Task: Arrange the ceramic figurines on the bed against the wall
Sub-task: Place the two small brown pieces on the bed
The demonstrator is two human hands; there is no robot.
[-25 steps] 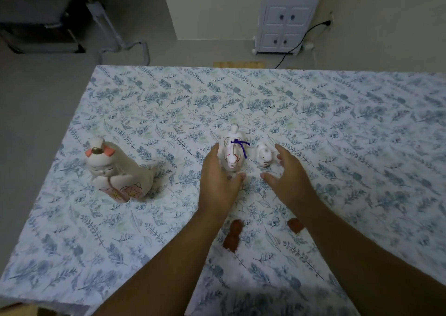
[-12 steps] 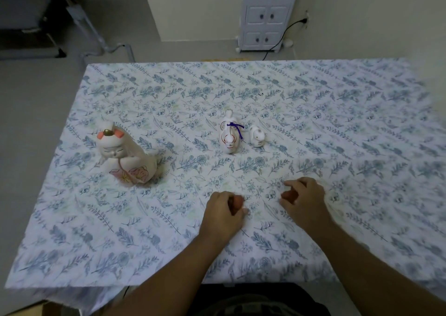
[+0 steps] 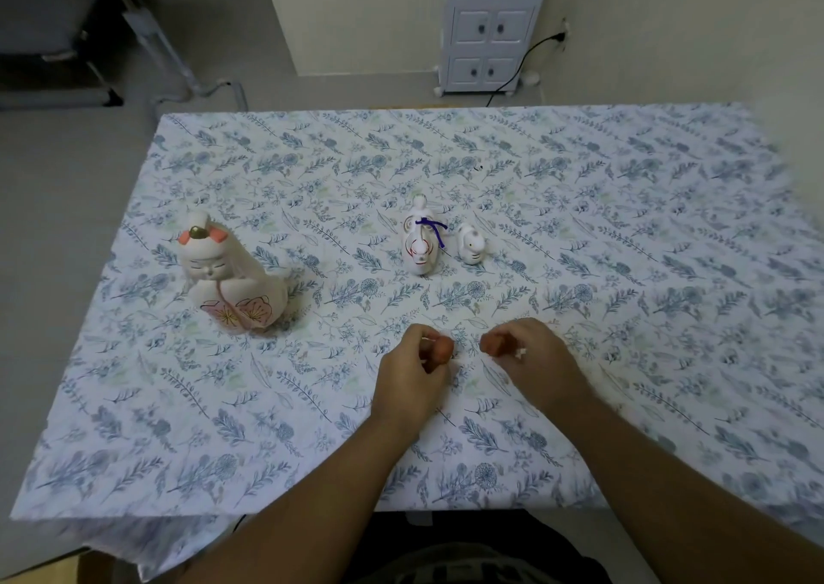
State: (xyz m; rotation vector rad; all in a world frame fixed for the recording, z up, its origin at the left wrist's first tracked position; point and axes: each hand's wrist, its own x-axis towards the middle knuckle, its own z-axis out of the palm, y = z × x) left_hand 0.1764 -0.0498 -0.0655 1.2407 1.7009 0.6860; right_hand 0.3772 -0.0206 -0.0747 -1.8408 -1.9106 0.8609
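Currently two small brown figurines are held over the bed (image 3: 624, 235), which is covered by a blue floral sheet. The left hand (image 3: 412, 371) is curled around one brown figurine (image 3: 440, 348), pinched between thumb and fingers; only its rounded tip is seen. The right hand (image 3: 533, 356) is closed on the other brown figurine (image 3: 494, 343), also mostly hidden by the fingers. Both hands are placed near each other, on the near side of the white fox figurine (image 3: 421, 244). That fox, tied with a purple ribbon, is laid on the sheet at mid-bed. A smaller white figurine (image 3: 471, 249) is set just beside the fox, to its right, apart from it by a narrow gap. A large white doll figurine (image 3: 232, 278) with pink flowers painted on its front is seated well to the left of the fox, near the bed's left edge. A white drawer cabinet (image 3: 492, 26) is seen on the floor beyond the bed, far behind the fox.
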